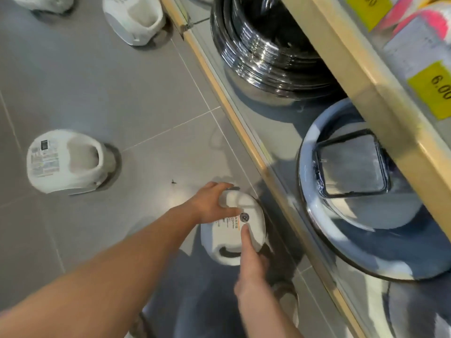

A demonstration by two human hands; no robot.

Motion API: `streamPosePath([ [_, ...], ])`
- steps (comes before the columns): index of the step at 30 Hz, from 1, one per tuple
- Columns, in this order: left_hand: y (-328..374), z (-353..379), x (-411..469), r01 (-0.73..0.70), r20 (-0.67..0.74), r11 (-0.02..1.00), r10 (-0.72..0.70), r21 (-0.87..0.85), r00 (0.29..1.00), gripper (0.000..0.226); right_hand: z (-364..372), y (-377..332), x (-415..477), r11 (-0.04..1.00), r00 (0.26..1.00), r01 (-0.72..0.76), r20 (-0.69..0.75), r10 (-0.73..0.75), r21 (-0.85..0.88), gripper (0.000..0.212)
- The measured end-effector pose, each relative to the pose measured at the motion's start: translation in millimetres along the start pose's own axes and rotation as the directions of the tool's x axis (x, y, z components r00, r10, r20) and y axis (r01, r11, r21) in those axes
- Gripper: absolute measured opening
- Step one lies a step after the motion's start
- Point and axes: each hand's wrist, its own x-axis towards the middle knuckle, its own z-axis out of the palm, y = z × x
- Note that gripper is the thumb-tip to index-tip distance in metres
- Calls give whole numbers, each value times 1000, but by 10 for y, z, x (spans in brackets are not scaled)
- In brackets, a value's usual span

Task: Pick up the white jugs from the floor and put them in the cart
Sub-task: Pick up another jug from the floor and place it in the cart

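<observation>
On my feed both hands are down on one white jug [234, 230], which sits low over the grey floor [122, 93] just beside the low shelf [244, 132]. I can't tell whether it touches the tiles.

The left hand [214, 203] grips the capped neck end, fingers curled over the top and thumb pressed along the side. The right hand [251, 262] holds the handle end. One digit lies straight across the printed label, and the rest wrap round the edge facing the shelf. The hands are close together, with only the label between them.

Three more jugs lie on the floor:
- The second jug [66, 162] is on its side, well away from the shelf, its label facing up.
- The third jug [134, 18] is near the shelf's front rail, further along from the hands.
- The fourth jug [41, 2] is further out still and cut off by the frame edge.

On the shelf, a coil of black hose [263, 45] sits opposite the third jug. A blue-and-white basin [341, 228] sits opposite the held jug, with a clear square container [351, 167] inside it. On the rail above the basin is a yellow price tag [436, 91].
</observation>
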Motion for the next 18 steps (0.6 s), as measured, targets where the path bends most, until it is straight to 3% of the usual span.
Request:
streamPosePath([
  [2, -100, 112, 220, -12, 38, 1000, 11, 25, 999, 83, 73, 61, 157, 997, 999, -52, 6, 51, 63, 68],
  [5, -171, 184, 343, -16, 65, 1000, 14, 22, 998, 83, 149, 103, 280, 982, 996, -88, 34, 83, 169, 104],
  [8, -220, 142, 322, 28, 102, 996, -36, 81, 994, 90, 158, 41, 317, 993, 999, -18, 53, 12, 120, 122],
  [10, -258, 86, 257, 123, 119, 986, -136, 111, 983, 94, 112, -86, 265, 998, 995, 70, 65, -70, 6, 116],
  [13, -371, 7, 154, 275, 94, 960, -280, 60, 955, 96, 92, -284, 205, 980, 983, 148, 127, -132, -129, 91],
  [15, -483, -12, 111, 314, 117, 949, -314, 20, 942, 97, 135, -397, 210, 955, 972, 203, 165, -169, -218, 90],
  [18, -619, 8, 91, 322, 120, 923, -302, -212, 946, 90, 198, -539, 216, 925, 960, 232, 224, -168, -301, 98],
])
